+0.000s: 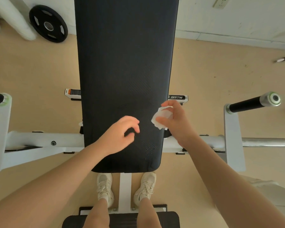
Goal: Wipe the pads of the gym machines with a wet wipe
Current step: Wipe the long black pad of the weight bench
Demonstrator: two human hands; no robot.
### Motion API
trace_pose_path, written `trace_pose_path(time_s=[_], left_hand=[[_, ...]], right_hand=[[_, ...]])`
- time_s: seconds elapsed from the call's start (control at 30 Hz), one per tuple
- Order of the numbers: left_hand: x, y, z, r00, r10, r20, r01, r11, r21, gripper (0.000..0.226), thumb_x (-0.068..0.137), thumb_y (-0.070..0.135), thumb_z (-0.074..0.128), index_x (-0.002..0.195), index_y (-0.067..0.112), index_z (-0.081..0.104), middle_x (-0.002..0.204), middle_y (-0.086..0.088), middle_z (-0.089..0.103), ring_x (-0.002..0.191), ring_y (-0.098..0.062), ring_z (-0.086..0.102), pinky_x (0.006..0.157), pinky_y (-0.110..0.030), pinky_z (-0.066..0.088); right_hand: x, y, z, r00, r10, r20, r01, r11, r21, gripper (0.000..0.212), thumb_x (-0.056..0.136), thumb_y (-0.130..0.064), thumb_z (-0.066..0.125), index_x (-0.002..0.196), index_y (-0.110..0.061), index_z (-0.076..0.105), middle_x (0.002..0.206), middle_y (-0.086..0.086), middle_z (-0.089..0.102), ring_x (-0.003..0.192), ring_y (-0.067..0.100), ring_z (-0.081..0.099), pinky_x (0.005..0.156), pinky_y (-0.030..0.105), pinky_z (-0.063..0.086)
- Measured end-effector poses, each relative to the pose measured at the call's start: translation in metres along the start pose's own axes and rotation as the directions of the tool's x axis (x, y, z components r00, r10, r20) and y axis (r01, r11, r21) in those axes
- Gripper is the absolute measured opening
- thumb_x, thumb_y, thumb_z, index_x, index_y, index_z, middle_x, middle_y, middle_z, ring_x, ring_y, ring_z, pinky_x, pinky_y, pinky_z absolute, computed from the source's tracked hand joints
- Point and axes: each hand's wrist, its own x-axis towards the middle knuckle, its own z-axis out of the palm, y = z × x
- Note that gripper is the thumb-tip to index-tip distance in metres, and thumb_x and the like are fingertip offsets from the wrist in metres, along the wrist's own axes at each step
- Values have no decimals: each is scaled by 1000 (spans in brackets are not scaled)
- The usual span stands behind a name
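long black bench pad [125,63] is running away from me down the middle of the view, matte and textured, with faint diagonal streaks mid-pad and a patch of small dots near the close right corner. wet wipe [161,117] is white, crumpled into a wad, sitting over the pad's right edge. my right hand [173,119] is pinching it between thumb and curled fingers, closed on it; can't tell if the wipe is touching the pad. my left hand [122,132] is hovering over the near part of the pad, fingers loosely curled, holding nothing. pad's rounded near end is stopping just ahead of my shoes [105,186]. white frame arms [39,142] are sticking out both sides, black-grip handle [252,102] on the right, weight plate [48,23] leaning on the far wall.
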Motion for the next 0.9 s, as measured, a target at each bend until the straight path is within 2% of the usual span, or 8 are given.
trace_pose_path(time_s=[0.07, 0.13, 0.27, 0.43, 0.57, 0.67, 0.8, 0.9], left_hand=[[9, 13, 2, 963, -270, -2, 244, 872, -425, 25, 96, 21, 45, 120, 23, 50, 124, 13, 48, 118, -1, 44, 94, -15, 36], [17, 21, 4, 922, -356, 151, 349, 597, -722, 35, 97, 31, 39, 131, 21, 43, 129, 7, 51, 122, -8, 47, 101, -23, 37], [13, 24, 9, 920, -291, 262, 373, 444, -815, 39, 96, 41, 34, 122, 21, 55, 121, -2, 63, 112, -14, 59, 97, -34, 45], [6, 14, 10, 897, -396, 198, 305, 228, -925, 32, 91, 5, 51, 122, 14, 53, 113, -7, 64, 100, -17, 66, 81, -28, 55], [5, -3, 6, 899, -418, 127, 263, 288, -921, 33, 90, 0, 51, 114, 21, 56, 113, -1, 64, 101, -16, 65, 84, -28, 54], [1, -18, -4, 930, -368, -14, 225, 597, -770, 33, 91, 5, 52, 115, 26, 57, 112, 11, 65, 104, -5, 61, 85, -20, 50], [-9, -52, -19, 894, -333, -300, 178, 878, -444, 44, 91, 12, 53, 131, 28, 46, 127, 19, 49, 112, 8, 46, 90, -8, 37], [-11, -86, -36, 826, -274, -494, 232, 962, -146, 52, 91, 9, 52, 140, 16, 36, 145, 6, 34, 131, -8, 32, 107, -19, 24]], right_hand=[[-2, 3, 5, 998, -26, 51, 27, 1000, -4, 36, 82, -3, 64, 101, -30, 50, 93, -4, 56, 81, 15, 56, 69, 31, 51], [-3, 10, 13, 992, -41, 122, 37, 999, 33, 34, 78, -7, 66, 92, -36, 56, 100, 3, 59, 94, 26, 57, 75, 39, 53], [-7, 11, 24, 992, 26, 124, -48, 983, 178, 20, 77, -10, 68, 80, -30, 62, 94, 11, 63, 88, 26, 60, 72, 34, 52], [-10, 18, 39, 999, 47, 25, -50, 988, 148, 18, 84, -5, 63, 84, -23, 60, 97, 1, 59, 90, 17, 58, 70, 22, 50], [-10, 31, 68, 976, 197, 93, -215, 938, 273, 34, 87, -10, 61, 116, -25, 51, 121, 2, 53, 109, 18, 54, 88, 29, 51], [-5, 35, 86, 942, 247, 229, -317, 878, 358, 35, 92, -16, 55, 126, -16, 51, 117, 7, 60, 107, 22, 60, 89, 33, 53], [15, 21, 106, 961, 221, -166, -215, 975, 54, 12, 91, -16, 54, 102, -18, 60, 89, -1, 64, 85, 17, 61, 70, 29, 51], [42, -2, 109, 907, -75, -415, -44, 962, -269, 8, 91, -19, 50, 92, -20, 58, 80, -2, 61, 75, 17, 55, 59, 28, 40]])
